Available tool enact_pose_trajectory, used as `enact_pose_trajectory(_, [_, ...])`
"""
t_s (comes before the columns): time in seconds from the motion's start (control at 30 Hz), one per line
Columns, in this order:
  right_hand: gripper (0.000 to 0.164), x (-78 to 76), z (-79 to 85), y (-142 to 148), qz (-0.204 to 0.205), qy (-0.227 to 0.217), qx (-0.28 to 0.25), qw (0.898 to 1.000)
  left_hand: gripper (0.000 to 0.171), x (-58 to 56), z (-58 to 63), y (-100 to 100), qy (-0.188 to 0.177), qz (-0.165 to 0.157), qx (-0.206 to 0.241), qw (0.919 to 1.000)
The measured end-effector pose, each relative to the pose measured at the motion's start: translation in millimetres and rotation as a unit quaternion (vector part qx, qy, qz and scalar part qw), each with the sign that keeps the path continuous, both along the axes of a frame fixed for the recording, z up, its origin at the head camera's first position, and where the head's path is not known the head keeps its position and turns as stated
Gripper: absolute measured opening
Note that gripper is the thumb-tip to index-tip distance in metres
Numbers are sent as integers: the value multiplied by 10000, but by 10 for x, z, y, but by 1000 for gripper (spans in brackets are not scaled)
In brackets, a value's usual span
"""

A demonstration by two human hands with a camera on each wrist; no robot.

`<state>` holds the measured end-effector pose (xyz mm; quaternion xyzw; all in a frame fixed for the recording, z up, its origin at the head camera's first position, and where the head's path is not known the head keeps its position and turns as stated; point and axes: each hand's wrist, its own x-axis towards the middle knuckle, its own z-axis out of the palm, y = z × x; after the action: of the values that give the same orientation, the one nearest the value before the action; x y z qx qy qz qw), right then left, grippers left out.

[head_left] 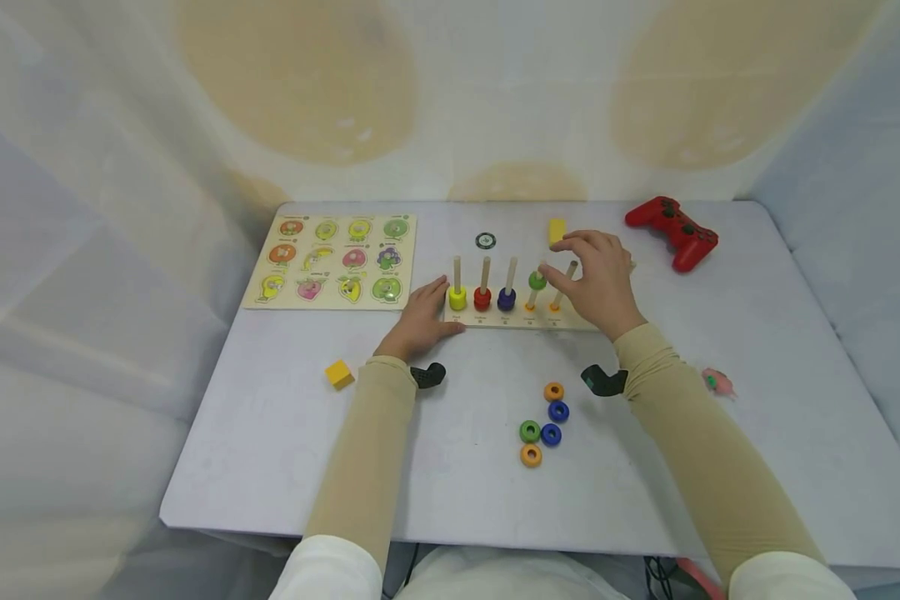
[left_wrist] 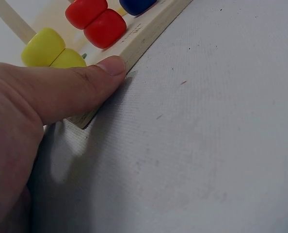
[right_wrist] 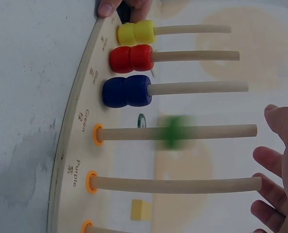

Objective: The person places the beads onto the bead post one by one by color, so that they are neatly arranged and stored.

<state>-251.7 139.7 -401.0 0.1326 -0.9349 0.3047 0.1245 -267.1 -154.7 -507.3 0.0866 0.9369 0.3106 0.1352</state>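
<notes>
One tilt risked jamming the green bead (head_left: 537,281) on its peg (right_wrist: 221,131); right fingers (head_left: 579,242), at three o'clock, hung parted; left fingers (head_left: 426,296) gripped the board (head_left: 510,320).

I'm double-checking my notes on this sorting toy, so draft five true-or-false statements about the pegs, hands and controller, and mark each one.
1. The left hand touches the pegboard. True.
2. The peg labelled Blue is bare. False: the peg labelled Blue bears two blue beads.
3. The green bead, blurred, is on the peg labelled Green. True.
4. The right hand grips the game controller. False: the right hand holds nothing; the game controller lies apart on the table.
5. The peg labelled Purple has no bead. True.
</notes>
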Motion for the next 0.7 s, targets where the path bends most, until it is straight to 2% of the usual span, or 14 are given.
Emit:
enact_pose_trajectory(0.23, [39, 39, 10, 29, 32, -103, -45, 9999, 94, 11, 14, 0, -22, -19, 56, 10000])
enact_pose_trajectory(0.33, [36, 127, -10, 49, 165, -81, -29, 9998, 93, 14, 30, -6, 24, -59, 59, 10000])
enact_pose_trajectory(0.4, [34, 234, -47, 62, 413, 100, 60, 9991, 93, 15, 39, -7, 40, -81, 63, 9999])
enact_pose_trajectory(0.47, [32, 379, -96, 68, 850, 309, 227, 9956, 94, 15, 38, -9, 35, -86, 66, 9999])
enact_pose_trajectory(0.5, [31, 458, -133, 71, 1121, 342, 335, 9925, 94, 17, 35, -8, 20, -81, 69, 9999])
enact_pose_trajectory(0.57, [29, 621, -222, 82, 1809, 140, 559, 9818, 94, 19, 28, -6, -10, -67, 99, 9999])
enact_pose_trajectory(0.63, [31, 774, -324, 91, 2462, -415, 818, 9649, 94, 21, 21, -6, -38, -38, 131, 9999])
enact_pose_trajectory(0.7, [34, 903, -447, 99, 2876, -1132, 1035, 9454, 94, 21, 13, -5, -58, -8, 127, 9999])
